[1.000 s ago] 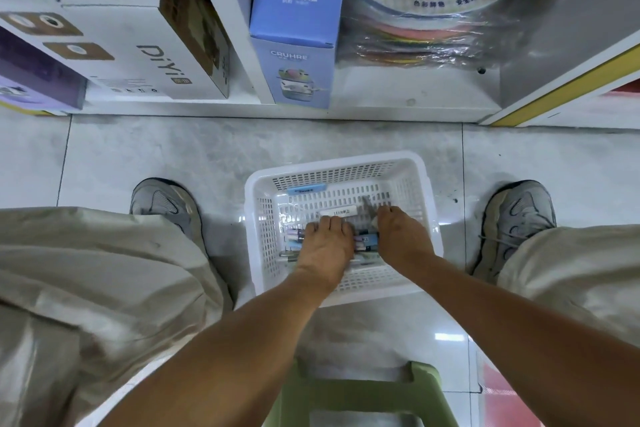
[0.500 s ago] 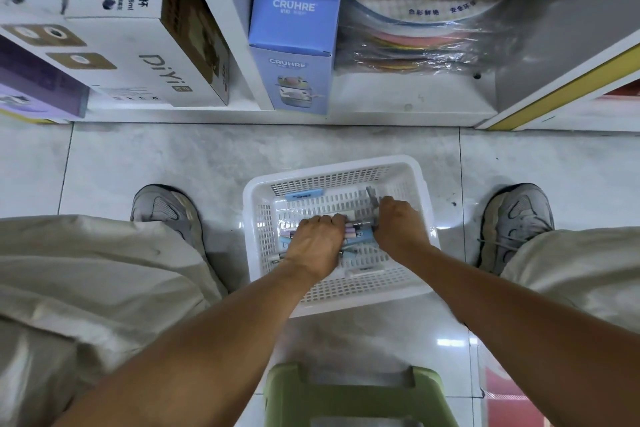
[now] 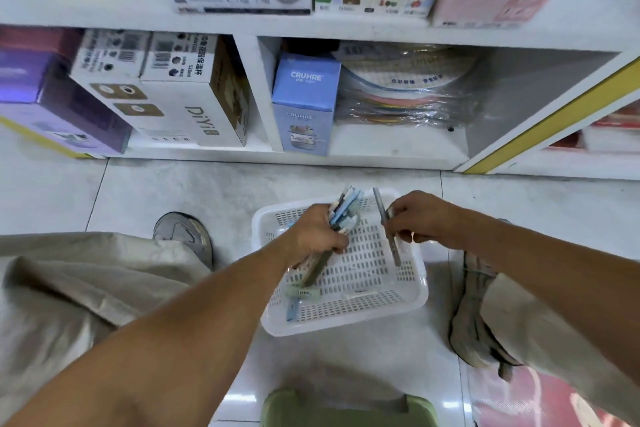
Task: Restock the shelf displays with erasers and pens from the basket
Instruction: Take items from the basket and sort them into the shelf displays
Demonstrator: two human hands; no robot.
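Two hands hover over the white perforated basket [image 3: 414, 291] at centre frame, both loaded. The left hand [image 3: 313, 236] has its fingers curled tight round a bundle of pens [image 3: 344, 210], their blue and white ends fanning up past the knuckles and the dark ends poking out below, probably gathered as one fistful to save trips. The right hand [image 3: 420, 218] pinches a single grey pen [image 3: 388, 229] between thumb and fingers, held nearly upright, apart from the bundle; it looks ready to be added to the bunch or carried separately.

A few items remain in the basket: small pale green and blue pieces [image 3: 299, 295] at its lower left corner, possibly erasers though blur hides detail, and one white stick-like thing [image 3: 360, 293] on the floor of the basket.

Across the top of the frame, the upper shelf [image 3: 145, 15] carries stationery display boxes, the likely destination. Below it sit a DiYi carton [image 3: 194, 107], a blue CRUHRE box [image 3: 304, 100] and plastic-wrapped discs [image 3: 405, 90]. Nothing blocks the way up; a green stool [image 3: 346, 407] sits at the bottom edge.
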